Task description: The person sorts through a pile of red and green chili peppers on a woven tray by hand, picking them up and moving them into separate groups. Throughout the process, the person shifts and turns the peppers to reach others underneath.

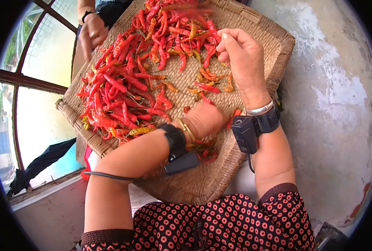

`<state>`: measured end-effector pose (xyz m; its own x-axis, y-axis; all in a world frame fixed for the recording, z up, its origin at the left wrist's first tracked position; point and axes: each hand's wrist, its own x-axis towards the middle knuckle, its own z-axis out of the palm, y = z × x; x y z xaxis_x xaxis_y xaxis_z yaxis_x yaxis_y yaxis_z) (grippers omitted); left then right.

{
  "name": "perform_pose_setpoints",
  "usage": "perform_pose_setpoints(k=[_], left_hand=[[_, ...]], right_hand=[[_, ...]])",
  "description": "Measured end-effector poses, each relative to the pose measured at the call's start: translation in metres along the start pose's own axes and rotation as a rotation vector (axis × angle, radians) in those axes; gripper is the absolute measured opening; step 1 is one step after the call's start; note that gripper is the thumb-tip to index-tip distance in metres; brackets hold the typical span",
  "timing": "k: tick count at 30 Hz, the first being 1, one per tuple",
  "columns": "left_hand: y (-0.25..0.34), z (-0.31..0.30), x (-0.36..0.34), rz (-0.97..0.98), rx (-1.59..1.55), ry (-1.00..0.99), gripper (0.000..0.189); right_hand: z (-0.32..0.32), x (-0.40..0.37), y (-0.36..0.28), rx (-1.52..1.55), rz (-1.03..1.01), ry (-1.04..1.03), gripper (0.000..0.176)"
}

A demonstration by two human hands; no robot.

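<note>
Red chili peppers [121, 85] lie heaped across the left and far parts of a woven tray [240, 31]. My right hand [242, 58] is raised over the tray's right side, thumb and fingers pinched together at a red chili [213, 31]. Lower down, my left hand [207, 119] reaches across the tray, blurred, its fingers mostly hidden beneath it. Just beyond its knuckles is a red chili [207, 99]. Several orange and brownish chilies [229, 83] lie scattered between my hands. More dark red chilies [207, 150] sit below my left wrist.
Another person's hand [93, 34] hangs at the tray's far left edge, fingers blurred. A paned window [43, 54] is on the left, and a worn plaster wall [332, 104] on the right. Black devices with cables [245, 134] are strapped to my wrists.
</note>
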<state>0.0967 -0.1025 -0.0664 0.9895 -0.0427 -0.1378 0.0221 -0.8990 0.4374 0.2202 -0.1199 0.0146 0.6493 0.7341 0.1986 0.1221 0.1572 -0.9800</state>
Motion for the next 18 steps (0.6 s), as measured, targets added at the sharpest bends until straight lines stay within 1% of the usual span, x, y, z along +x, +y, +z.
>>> perform_pose_setpoints(k=[1,3,4,6,7,8,9,11,12,13,15,16,18], left_hand=[[-0.008,-0.002,0.000,0.004,0.002,-0.003,0.017],[-0.022,-0.012,-0.008,-0.064,0.017,0.359,0.015],[-0.023,-0.017,-0.018,-0.064,0.018,0.352,0.015],[-0.016,-0.038,-0.041,-0.020,-0.068,-0.116,0.020],[-0.012,-0.039,-0.049,-0.009,-0.161,-0.408,0.024],[-0.015,-0.039,-0.059,0.141,-0.354,-0.609,0.026],[-0.012,-0.033,-0.066,0.139,-0.349,-0.612,0.026],[-0.003,-0.022,-0.079,0.091,-0.228,-0.679,0.026],[0.005,-0.031,-0.072,0.010,-0.133,-0.747,0.028],[0.003,-0.026,-0.073,0.009,-0.131,-0.745,0.028],[0.004,-0.027,-0.071,0.131,0.054,0.058,0.048],[0.004,-0.029,-0.069,0.010,0.019,-0.064,0.059],[0.001,-0.037,-0.067,0.003,-0.020,-0.056,0.057]], right_hand=[[0.000,0.001,0.000,0.028,-0.016,0.019,0.015],[-0.002,0.001,-0.001,0.048,-0.014,0.018,0.014],[-0.002,0.000,-0.001,0.068,-0.012,0.009,0.014],[-0.001,0.000,0.000,0.073,0.005,0.002,0.014],[0.000,0.000,0.000,0.072,0.020,-0.007,0.013],[0.001,-0.001,0.001,0.078,0.020,-0.001,0.013],[0.002,-0.002,0.001,0.033,0.020,-0.021,0.014],[0.004,-0.003,0.001,-0.012,0.015,-0.042,0.016],[0.005,-0.003,0.001,-0.036,0.012,-0.040,0.016],[0.005,-0.003,0.001,-0.060,0.010,-0.037,0.017],[0.005,-0.002,0.004,-0.038,-0.003,-0.013,0.015],[0.004,-0.001,0.004,-0.015,-0.013,0.009,0.014],[0.004,-0.002,0.001,-0.023,-0.010,0.006,0.015]])
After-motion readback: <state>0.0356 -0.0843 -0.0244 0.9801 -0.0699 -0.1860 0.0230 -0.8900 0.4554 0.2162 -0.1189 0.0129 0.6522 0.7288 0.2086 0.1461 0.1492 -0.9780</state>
